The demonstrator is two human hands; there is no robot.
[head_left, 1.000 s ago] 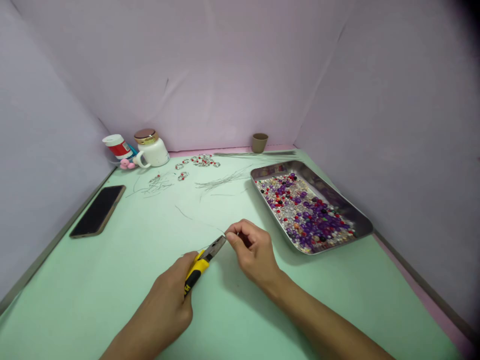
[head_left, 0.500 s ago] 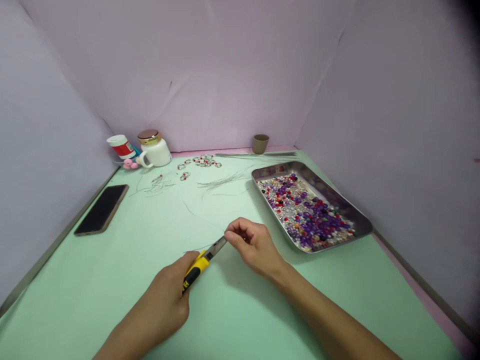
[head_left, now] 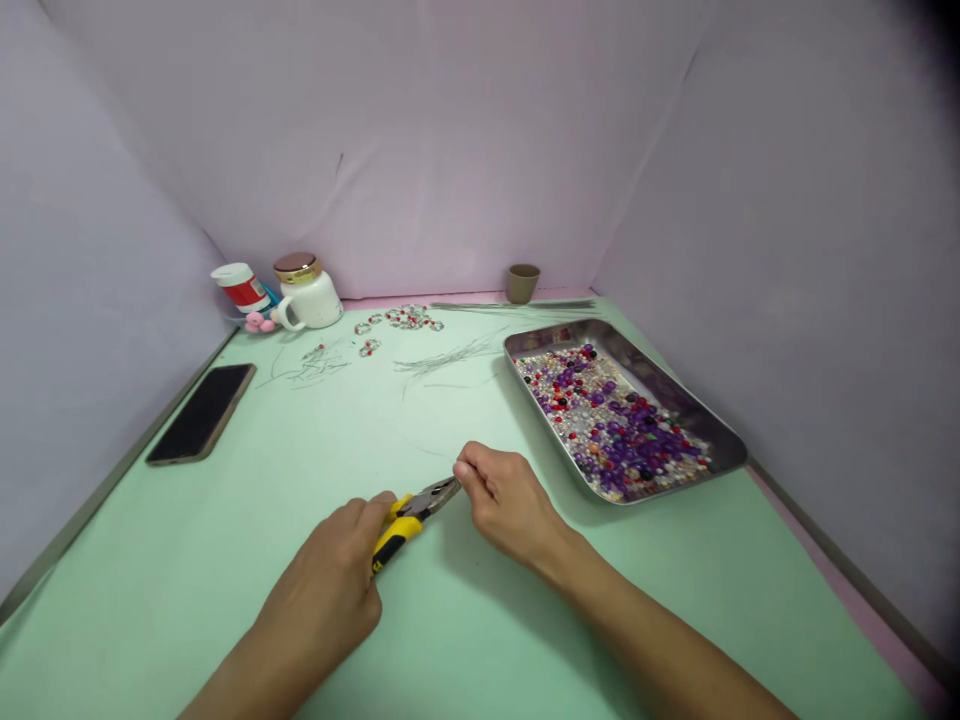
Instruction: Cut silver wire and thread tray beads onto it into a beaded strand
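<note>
My left hand is wrapped round the handles of yellow-and-black pliers. Their jaws point up and right, the tips meeting the fingertips of my right hand. That hand is closed in a pinch between thumb and forefinger. A thin wire runs faintly up and left from the pinch; its held end is hidden by the fingers and jaws. Both hands are just above the green tabletop.
A metal tray of mixed beads stands right of my hands. Farther back lie beaded wire rings, loose wires and a small brown cup. At left are a phone, a lidded white mug and a red-and-white tub.
The pliers have turned so that both handles show, spread a little apart. My right hand has shifted slightly right, its fingers curled tighter. The wire's visible part has moved and looks fainter.
</note>
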